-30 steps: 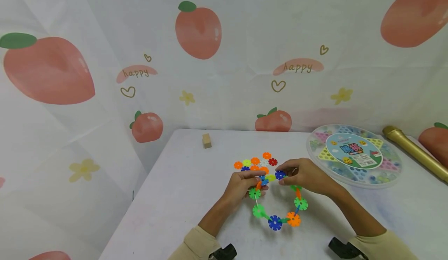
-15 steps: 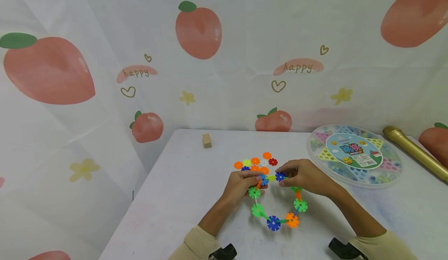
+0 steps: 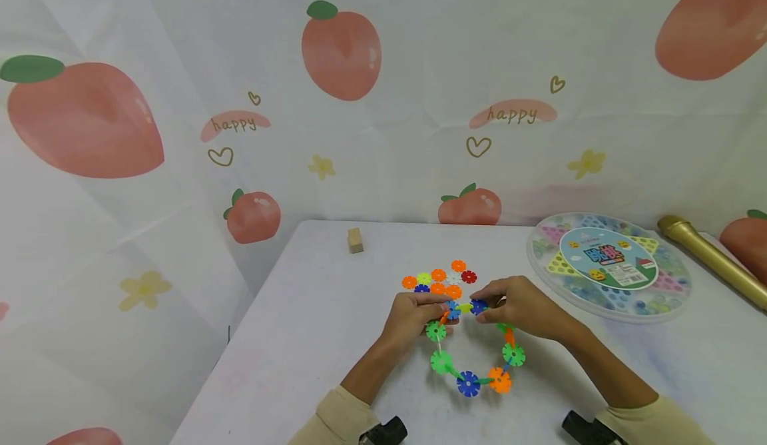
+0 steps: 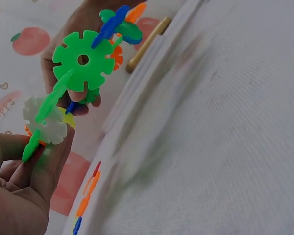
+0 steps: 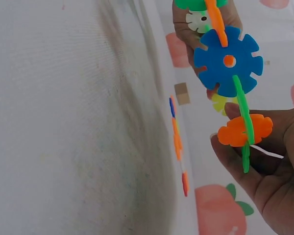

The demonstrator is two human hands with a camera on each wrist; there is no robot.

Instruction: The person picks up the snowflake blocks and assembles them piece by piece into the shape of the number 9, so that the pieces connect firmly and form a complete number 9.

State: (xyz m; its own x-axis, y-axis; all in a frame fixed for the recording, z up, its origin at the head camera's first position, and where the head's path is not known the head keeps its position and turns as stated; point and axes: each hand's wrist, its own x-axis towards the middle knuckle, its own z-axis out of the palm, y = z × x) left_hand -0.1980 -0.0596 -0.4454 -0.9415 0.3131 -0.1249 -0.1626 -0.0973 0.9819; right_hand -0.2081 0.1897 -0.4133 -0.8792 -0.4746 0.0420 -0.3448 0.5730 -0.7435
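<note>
A ring-shaped chain of slotted plastic snowflake discs hangs between my two hands, with a green disc (image 3: pixel 441 362), a dark blue disc (image 3: pixel 468 384) and an orange disc (image 3: pixel 500 380) along its lower side. My left hand (image 3: pixel 409 320) pinches the chain by a blue disc (image 3: pixel 453 310) at the upper left. Opposite it, my right hand (image 3: pixel 522 307) pinches another dark blue disc (image 3: pixel 479 306). A yellow disc (image 3: pixel 464 308) spans the space between these two. In both wrist views the chain is off the table; fingers partly cover the held discs.
Several loose snowflake discs (image 3: pixel 439 276) lie flat just beyond my hands. A round clear-lidded board game box (image 3: pixel 560 282) sits at the back right beside a gold microphone-like stick (image 3: pixel 713 258). A small wooden block (image 3: pixel 355 240) stands at the back left of the white table (image 3: pixel 311 312).
My right hand has come down slightly and a little left, its dark blue disc now closer to the yellow one. The chain's lower side has shifted slightly left and down. My left hand stays nearly still.
</note>
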